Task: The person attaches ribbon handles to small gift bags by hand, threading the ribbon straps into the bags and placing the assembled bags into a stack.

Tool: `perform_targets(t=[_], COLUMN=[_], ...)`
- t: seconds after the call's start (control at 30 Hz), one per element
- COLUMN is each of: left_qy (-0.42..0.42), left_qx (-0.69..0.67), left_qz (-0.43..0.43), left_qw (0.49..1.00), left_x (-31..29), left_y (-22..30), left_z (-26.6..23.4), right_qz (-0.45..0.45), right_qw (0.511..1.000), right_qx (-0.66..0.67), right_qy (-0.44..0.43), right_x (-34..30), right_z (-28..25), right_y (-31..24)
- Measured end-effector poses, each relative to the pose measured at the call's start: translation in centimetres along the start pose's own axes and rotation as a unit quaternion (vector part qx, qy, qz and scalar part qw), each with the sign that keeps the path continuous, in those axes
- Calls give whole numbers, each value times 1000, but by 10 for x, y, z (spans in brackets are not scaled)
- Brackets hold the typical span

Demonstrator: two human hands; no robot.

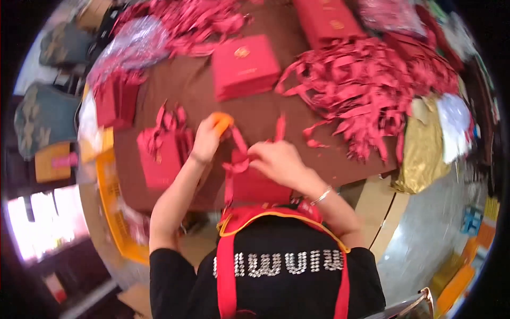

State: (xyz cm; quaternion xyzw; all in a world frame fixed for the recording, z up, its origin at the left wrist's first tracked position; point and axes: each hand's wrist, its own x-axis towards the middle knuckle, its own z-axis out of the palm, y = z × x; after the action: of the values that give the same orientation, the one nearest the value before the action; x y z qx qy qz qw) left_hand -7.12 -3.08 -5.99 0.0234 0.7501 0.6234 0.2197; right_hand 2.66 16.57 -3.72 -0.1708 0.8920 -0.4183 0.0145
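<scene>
Straight in front of me, a red gift bag (260,186) lies at the table's near edge, partly hidden by my right hand and apron. My right hand (279,162) is closed on a red ribbon (238,164) looped at the bag's top. My left hand (207,139), a little farther off and to the left, grips a small orange tool (223,123) whose exact kind is unclear. A strip of ribbon (239,139) runs between the two hands. To the left stand red bags with tied ribbons (162,159).
A brown cloth (186,80) covers the table. Beyond my hands sits a stack of red bags (245,66). Large heaps of bags with ribbon handles (361,85) fill the right. Gold plastic wrapping (425,149) hangs off the right edge; a yellow crate (114,207) stands lower left.
</scene>
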Motion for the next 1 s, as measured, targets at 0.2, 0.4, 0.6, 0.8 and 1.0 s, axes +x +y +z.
perform_targets(t=[0.2,0.4,0.6,0.8,1.0], left_qy=[16,-75,80,28,-218], left_qx=[52,194,395,350,99], left_qz=[5,173,294,236,28], left_qw=[999,963,867,906,970], left_x=[-28,-74,-83,-98,-116], left_y=[-3,-19,-2,10,17], left_z=[-3,-3,-18,-31,-40], right_qz=[39,49,27,23,18], right_qw=[998,998,999,999,1000], right_qx=[54,43,31,40,7], right_qy=[-23,-4,-27,-6,-11], right_x=[-5,5,16,18,14], right_z=[15,11,3,10,10], right_y=[17,15,27,32,35])
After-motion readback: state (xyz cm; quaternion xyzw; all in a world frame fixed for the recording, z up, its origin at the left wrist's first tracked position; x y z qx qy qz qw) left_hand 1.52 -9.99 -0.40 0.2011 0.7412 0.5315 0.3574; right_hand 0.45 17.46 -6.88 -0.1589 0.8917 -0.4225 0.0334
